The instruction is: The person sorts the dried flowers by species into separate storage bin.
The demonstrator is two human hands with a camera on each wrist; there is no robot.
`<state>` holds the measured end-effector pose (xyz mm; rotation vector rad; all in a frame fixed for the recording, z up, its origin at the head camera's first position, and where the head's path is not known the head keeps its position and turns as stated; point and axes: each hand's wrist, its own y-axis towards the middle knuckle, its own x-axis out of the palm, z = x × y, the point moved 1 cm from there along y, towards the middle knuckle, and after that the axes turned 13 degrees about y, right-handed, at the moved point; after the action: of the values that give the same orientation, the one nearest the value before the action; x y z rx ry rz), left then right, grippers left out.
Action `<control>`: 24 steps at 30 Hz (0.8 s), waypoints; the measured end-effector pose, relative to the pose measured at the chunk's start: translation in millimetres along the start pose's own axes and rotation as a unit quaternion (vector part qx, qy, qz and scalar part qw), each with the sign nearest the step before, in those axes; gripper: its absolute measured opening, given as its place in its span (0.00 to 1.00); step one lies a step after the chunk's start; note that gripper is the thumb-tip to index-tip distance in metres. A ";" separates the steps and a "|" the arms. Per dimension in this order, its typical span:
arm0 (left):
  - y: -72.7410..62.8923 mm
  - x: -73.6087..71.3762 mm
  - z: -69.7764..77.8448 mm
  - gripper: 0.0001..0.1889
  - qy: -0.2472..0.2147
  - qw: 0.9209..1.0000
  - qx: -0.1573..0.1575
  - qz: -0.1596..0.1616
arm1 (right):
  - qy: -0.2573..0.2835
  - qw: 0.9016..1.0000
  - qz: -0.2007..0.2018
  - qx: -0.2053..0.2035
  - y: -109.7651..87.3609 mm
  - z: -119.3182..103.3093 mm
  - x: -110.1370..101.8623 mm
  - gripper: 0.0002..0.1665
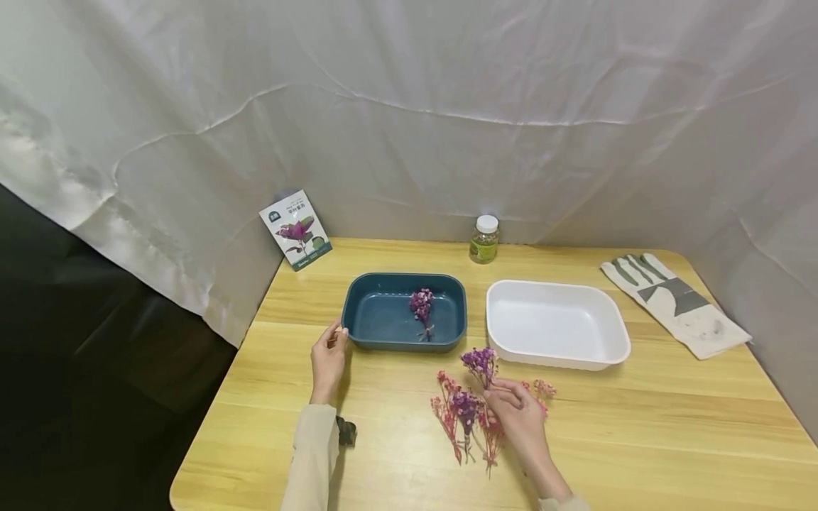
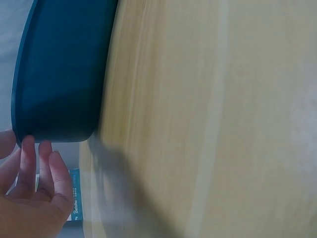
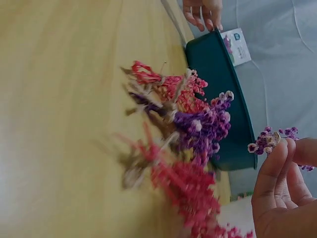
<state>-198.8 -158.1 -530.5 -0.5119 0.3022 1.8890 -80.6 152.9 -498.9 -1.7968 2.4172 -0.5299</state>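
Note:
My right hand [image 1: 519, 415] pinches a small bunch of purple dried flowers [image 1: 479, 363] between thumb and fingertips, raised over the other flowers. Seen from the right wrist, its blossoms [image 3: 267, 140] stick out past the fingertips. At the near left corner of the dark blue tray [image 1: 402, 346], my left hand [image 1: 329, 362] holds the rim, thumb on top and fingers against the outer wall. One purple bunch [image 1: 422, 305] lies inside that tray. Below the right hand, another purple bunch [image 1: 466, 410] lies on the table among pink-red bunches [image 1: 449, 415], partly covered by the hand.
A white tray [image 1: 559, 323] stands right of the blue one. Behind them is a jar [image 1: 484, 241] with a white lid. A printed plant packet [image 1: 297, 231] leans at the back left, and a work glove [image 1: 677, 305] lies at the right. Grey cloth [image 1: 409, 170] hangs behind the table.

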 end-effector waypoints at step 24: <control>1.0 0.8 -1.6 0.19 -0.010 1.000 0.003 0.004 | -0.008 0.996 -0.063 -0.063 63.0 -25.4 63.3 0.19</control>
<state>-199.6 -158.6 -532.4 -0.4891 0.2961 1.8987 -164.4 114.8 -486.7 -2.0050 2.3884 -0.3802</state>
